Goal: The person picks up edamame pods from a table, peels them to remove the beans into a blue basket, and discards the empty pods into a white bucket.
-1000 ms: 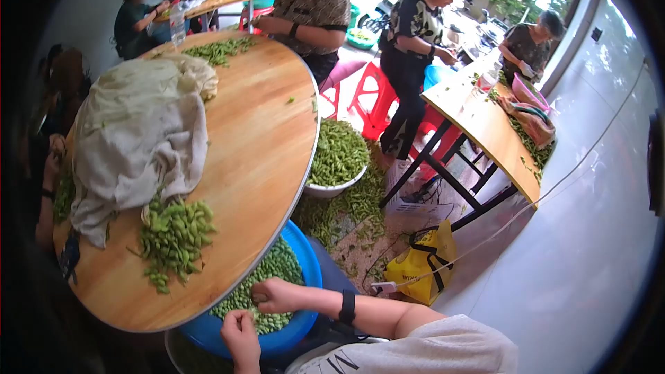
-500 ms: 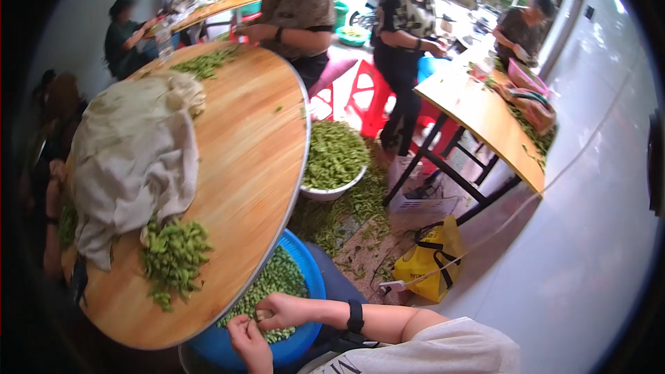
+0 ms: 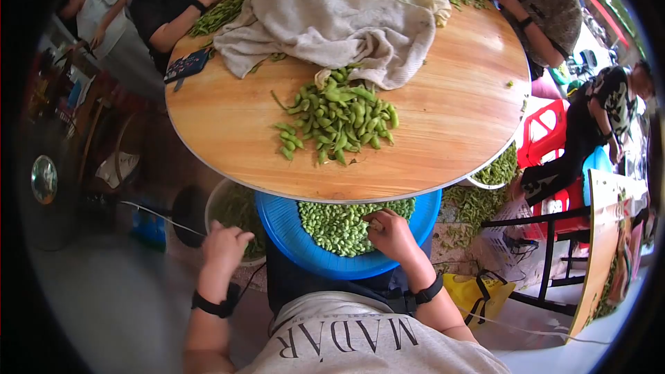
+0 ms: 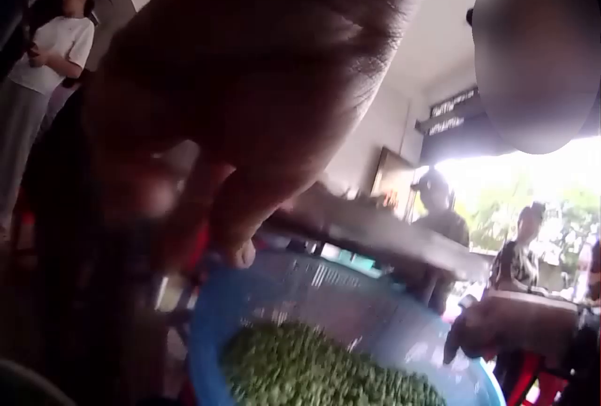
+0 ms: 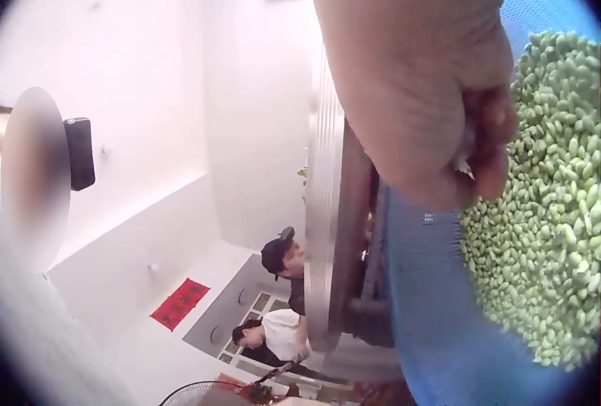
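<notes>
Shelled green beans (image 3: 336, 230) lie in a blue basin (image 3: 322, 270) on the person's lap, partly under the table's edge. Above them the right hand (image 3: 400, 239) has curled fingers, pinching a small pale thing that also shows in the right wrist view (image 5: 463, 164). Left of the basin, the left hand (image 3: 225, 253) hangs beside and partly over a pale bucket (image 3: 210, 209), its fingers loosely bent. In the left wrist view, that hand (image 4: 254, 77) has its thumb and fingers apart, nothing visible between them. Unshelled pods (image 3: 343, 116) are heaped on the round table (image 3: 443, 145).
A crumpled cloth (image 3: 332, 17) and a dark phone-like object (image 3: 187, 66) lie on the table. Several people sit or stand around. At the right are a yellow bag (image 3: 478, 296), a white crate (image 3: 509, 235), red stools (image 3: 547, 131) and another table (image 3: 596, 256).
The head view has swung left, bringing the round table to the middle. My hands, close together before, are apart; the left one has moved from the basin to the bucket.
</notes>
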A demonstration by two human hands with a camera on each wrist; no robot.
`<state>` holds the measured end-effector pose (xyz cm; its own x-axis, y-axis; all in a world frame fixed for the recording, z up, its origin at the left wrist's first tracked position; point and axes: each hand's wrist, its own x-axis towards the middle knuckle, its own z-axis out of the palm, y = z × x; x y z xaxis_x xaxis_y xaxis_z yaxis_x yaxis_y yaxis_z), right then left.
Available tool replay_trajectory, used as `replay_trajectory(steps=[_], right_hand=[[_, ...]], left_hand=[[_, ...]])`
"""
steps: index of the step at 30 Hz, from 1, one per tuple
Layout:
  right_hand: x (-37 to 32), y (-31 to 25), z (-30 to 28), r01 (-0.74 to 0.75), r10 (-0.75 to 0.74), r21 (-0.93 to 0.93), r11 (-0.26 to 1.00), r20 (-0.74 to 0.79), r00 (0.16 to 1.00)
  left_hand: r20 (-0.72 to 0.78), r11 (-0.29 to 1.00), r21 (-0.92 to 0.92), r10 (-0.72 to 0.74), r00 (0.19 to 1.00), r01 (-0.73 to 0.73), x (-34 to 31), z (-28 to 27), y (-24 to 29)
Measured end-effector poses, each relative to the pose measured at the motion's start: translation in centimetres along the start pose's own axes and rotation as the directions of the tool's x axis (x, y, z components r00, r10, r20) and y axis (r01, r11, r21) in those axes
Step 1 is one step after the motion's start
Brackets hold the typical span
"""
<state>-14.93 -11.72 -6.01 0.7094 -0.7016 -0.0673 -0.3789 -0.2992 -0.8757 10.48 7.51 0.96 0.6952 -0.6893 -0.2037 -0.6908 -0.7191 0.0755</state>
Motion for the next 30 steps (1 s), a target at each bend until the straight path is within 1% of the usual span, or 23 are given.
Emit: replay_trajectory(steps=[1, 2, 3, 4, 5, 6, 8, 10, 14, 16, 17, 18, 19, 20, 21, 22, 23, 24, 25, 26, 27, 29, 30], right_hand=[[0.2, -0.3, -0.2, -0.02, 0.02, 0.014, 1.0, 0.01, 1.0], [0.4, -0.4, -0.2, -0.025, 0.025, 0.021, 0.999, 0.021, 0.999], [0.5, -0.5, -0.1, -0.033, 0.032, 0.027, 0.999, 0.032, 0.999], [0.7, -0.6, -0.1, -0.039, 0.038, 0.034, 0.999, 0.041, 0.998], [0.9, -1.1, -0.1, -0.037, 0.035, 0.038, 0.999, 0.048, 0.998], [1.0, -1.7, -0.2, -0.034, 0.031, 0.042, 0.999, 0.054, 0.998], [1.1, -2.2, -0.2, -0.02, 0.018, 0.049, 0.999, 0.044, 0.999], [0.8, -2.0, -0.2, 0.002, -0.003, 0.056, 0.998, 0.014, 1.0], [0.2, -2.9, -1.4, -0.043, 0.036, 0.079, 0.996, 0.093, 0.995], [-0.1, -3.6, -1.9, -0.049, 0.033, 0.104, 0.993, 0.151, 0.988], [-0.1, -3.9, -2.1, -0.018, -0.006, 0.135, 0.991, 0.176, 0.984], [0.0, -4.2, -2.3, 0.014, -0.047, 0.167, 0.986, 0.201, 0.978], [-0.1, -4.6, -2.5, 0.042, -0.088, 0.2, 0.979, 0.224, 0.971], [-0.2, -5.3, -2.8, 0.001, -0.082, 0.301, 0.953, 0.257, 0.963], [-0.3, -6.1, -3.2, -0.049, -0.074, 0.4, 0.915, 0.287, 0.955], [-0.1, -7.2, -3.4, -0.123, -0.01, 0.425, 0.897, 0.297, 0.955], [0.3, -8.2, -3.2, -0.149, 0.017, 0.47, 0.87, 0.275, 0.961], [0.8, -8.9, -3.0, -0.147, 0.033, 0.468, 0.872, 0.243, 0.969], [1.2, -9.7, -2.5, -0.109, 0.033, 0.524, 0.845, 0.152, 0.988], [1.9, -9.7, -1.7, 0.043, -0.073, 0.509, 0.86, 0.04, 0.996], [2.0, -9.4, -1.3, -0.038, -0.002, 0.524, 0.851, 0.077, 0.997], [1.7, -9.2, -1.3, -0.152, 0.076, 0.549, 0.822, 0.16, 0.984], [1.3, -9.0, -0.9, -0.136, 0.076, 0.556, 0.82, 0.13, 0.989]], left_hand=[[-0.018, 1.0, 0.019, 0.013, 1.0, -0.012, 0.8, -1.0, -0.6], [-0.09, 0.997, -0.036, 0.069, 0.994, -0.073, 1.9, -2.0, -0.6], [-0.206, 0.965, -0.172, 0.161, 0.965, -0.198, 3.2, -3.5, 0.0], [-0.371, 0.881, -0.306, 0.24, 0.897, -0.362, 4.3, -5.4, 1.9], [-0.422, 0.842, -0.346, 0.254, 0.871, -0.413, 5.3, -7.1, 3.7], [-0.472, 0.831, -0.304, 0.294, 0.831, -0.466, 6.5, -7.8, 5.0], [-0.574, 0.719, -0.279, 0.407, 0.711, -0.636, 9.7, -8.0, 7.3], [-0.506, 0.7, -0.226, 0.51, 0.696, -0.678, 12.5, -7.3, 8.4], [-0.363, 0.654, -0.224, 0.632, 0.685, -0.722, 15.5, -5.9, 8.4], [-0.428, 0.664, -0.308, 0.543, 0.722, -0.681, 15.8, -5.4, 7.4], [-0.461, 0.664, -0.349, 0.492, 0.738, -0.661, 15.7, -5.3, 7.1], [-0.362, 0.643, -0.564, 0.372, 0.855, -0.518, 14.9, -5.7, 7.2], [-0.223, 0.582, -0.74, 0.261, 0.939, -0.338, 13.1, -6.6, 7.4], [-0.05, 0.486, -0.865, 0.168, 0.985, -0.126, 11.2, -7.2, 7.5], [-0.013, 0.41, -0.907, 0.197, 0.98, -0.094, 9.6, -7.1, 7.6], [0.029, 0.333, -0.941, 0.234, 0.972, -0.052, 7.9, -6.8, 7.8], [0.073, 0.254, -0.967, 0.28, 0.957, 0.0, 6.3, -6.3, 8.1], [0.114, 0.269, -0.963, 0.323, 0.939, 0.024, 4.7, -5.8, 8.6], [0.147, 0.281, -0.959, 0.369, 0.918, 0.041, 3.3, -5.3, 9.1], [0.179, 0.294, -0.954, 0.414, 0.892, 0.054, 2.2, -4.8, 9.7], [0.145, 0.301, -0.953, 0.421, 0.895, 0.013, 1.2, -4.1, 10.2], [0.061, 0.311, -0.947, 0.425, 0.903, -0.082, -0.4, -3.0, 11.1], [-0.026, 0.391, -0.9, 0.389, 0.921, -0.191, -1.2, -3.0, 11.4]])
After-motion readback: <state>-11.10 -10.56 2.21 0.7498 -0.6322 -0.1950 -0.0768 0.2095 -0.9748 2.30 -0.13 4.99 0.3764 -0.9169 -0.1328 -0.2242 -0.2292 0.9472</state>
